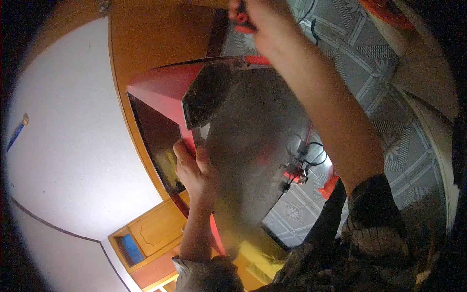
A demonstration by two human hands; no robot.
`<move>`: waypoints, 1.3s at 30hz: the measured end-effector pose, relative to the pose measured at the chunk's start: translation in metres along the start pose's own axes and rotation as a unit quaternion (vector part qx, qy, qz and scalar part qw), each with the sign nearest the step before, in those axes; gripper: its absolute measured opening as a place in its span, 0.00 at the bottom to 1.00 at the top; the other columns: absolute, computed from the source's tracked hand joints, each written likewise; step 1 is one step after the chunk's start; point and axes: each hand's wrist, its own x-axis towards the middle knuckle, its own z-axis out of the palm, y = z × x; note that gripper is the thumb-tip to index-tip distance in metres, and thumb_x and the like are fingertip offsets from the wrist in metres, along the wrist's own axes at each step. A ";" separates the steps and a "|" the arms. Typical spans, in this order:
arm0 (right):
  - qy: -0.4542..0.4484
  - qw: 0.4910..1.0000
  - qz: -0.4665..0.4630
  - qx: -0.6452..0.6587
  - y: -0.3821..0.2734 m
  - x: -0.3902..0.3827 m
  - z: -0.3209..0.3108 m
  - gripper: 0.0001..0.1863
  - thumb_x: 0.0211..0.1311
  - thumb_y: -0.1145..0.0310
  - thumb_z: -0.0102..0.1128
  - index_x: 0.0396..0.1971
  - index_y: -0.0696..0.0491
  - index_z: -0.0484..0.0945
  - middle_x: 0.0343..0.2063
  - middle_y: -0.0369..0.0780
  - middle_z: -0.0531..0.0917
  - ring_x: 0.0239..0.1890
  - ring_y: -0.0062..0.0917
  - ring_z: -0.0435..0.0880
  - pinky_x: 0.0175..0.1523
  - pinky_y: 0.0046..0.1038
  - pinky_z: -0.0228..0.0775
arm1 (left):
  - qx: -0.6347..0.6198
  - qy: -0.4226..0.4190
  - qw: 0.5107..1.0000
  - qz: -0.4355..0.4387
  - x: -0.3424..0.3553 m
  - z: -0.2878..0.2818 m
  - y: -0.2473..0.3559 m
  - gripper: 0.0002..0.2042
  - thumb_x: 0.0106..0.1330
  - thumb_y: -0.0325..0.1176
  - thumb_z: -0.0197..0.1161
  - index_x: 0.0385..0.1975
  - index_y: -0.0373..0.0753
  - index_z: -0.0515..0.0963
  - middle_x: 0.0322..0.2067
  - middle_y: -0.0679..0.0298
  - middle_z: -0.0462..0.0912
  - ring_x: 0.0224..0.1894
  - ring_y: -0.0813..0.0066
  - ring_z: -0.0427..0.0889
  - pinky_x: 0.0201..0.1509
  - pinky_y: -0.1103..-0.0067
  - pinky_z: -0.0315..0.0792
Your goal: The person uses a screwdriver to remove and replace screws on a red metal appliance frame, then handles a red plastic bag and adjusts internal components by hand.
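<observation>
Panel (248, 109) lies (edge only) — inside left grip (194, 168).

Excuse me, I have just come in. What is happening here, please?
One person is handling a large dark panel with red edges. The left hand grips its red side. The right hand, raised past the panel's far edge, holds a red-and-black tool, too blurred to identify. Patterned floor shows beside the panel.

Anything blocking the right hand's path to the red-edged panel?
Nothing visible stands between the right hand, holding a red-and-black tool, and the panel; the left hand grips the panel's side.
</observation>
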 end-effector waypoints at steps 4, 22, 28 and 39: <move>0.066 0.991 -0.081 -0.082 0.032 -0.028 0.031 0.13 0.51 0.60 0.59 0.19 0.53 0.71 0.13 0.36 0.71 0.16 0.23 0.69 0.24 0.29 0.60 | 0.012 -0.008 0.999 -0.034 0.000 -0.006 -0.004 0.25 0.67 0.55 0.41 0.40 0.34 0.66 0.23 0.62 0.67 0.27 0.72 0.64 0.30 0.73 0.60; -0.045 0.919 -0.223 -0.320 0.098 -0.167 -0.039 0.13 0.44 0.65 0.74 0.25 0.53 0.78 0.23 0.35 0.80 0.25 0.19 0.79 0.31 0.24 0.70 | -0.028 -0.012 1.000 0.003 0.002 0.002 -0.007 0.17 0.68 0.43 0.47 0.44 0.34 0.66 0.26 0.56 0.71 0.27 0.64 0.69 0.31 0.72 0.64; -0.064 0.870 -0.351 -0.341 0.091 -0.161 -0.006 0.13 0.41 0.69 0.73 0.27 0.53 0.79 0.22 0.41 0.80 0.24 0.34 0.79 0.29 0.30 0.69 | -0.051 0.011 0.999 0.014 0.001 0.003 -0.018 0.17 0.61 0.35 0.56 0.48 0.35 0.66 0.30 0.50 0.75 0.30 0.52 0.75 0.36 0.68 0.69; -0.083 0.919 -0.159 -0.352 0.080 -0.167 0.013 0.14 0.45 0.62 0.70 0.27 0.56 0.79 0.24 0.46 0.82 0.29 0.36 0.83 0.34 0.31 0.72 | 0.011 0.001 0.999 -0.039 0.003 -0.001 -0.008 0.25 0.58 0.37 0.60 0.53 0.35 0.62 0.41 0.46 0.76 0.41 0.46 0.78 0.41 0.64 0.73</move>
